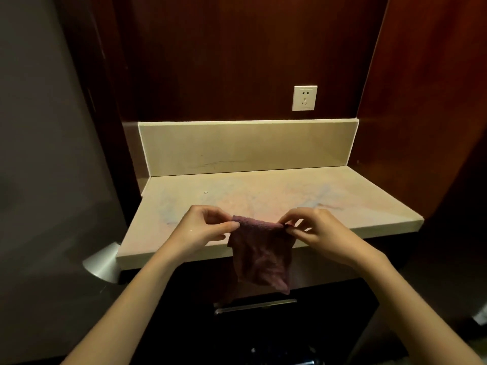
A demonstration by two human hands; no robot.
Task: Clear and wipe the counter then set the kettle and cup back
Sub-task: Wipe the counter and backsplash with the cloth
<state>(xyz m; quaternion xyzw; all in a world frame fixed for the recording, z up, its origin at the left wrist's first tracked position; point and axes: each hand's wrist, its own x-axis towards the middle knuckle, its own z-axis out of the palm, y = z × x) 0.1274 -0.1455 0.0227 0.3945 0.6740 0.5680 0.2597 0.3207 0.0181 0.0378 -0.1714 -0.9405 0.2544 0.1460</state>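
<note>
Both hands, left hand [204, 227] and right hand [320, 230], pinch the purple cloth [259, 255] at lower centre; worktop [263, 191] looks cleared, kettle and cup not back yet

Both hands [203, 227] [319, 230] pinch a purple cloth [259, 254] above the counter [263, 191]

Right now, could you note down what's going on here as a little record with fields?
setting: beige counter in a dark wood alcove
left hand: pinches one top corner of the cloth
right hand: pinches the other top corner
cloth: purple, held stretched between the hands, hanging down past the counter's front edge
counter top: a small white speck; no kettle or cup in view
wall: white socket above the backsplash
below: drawer handle
</note>
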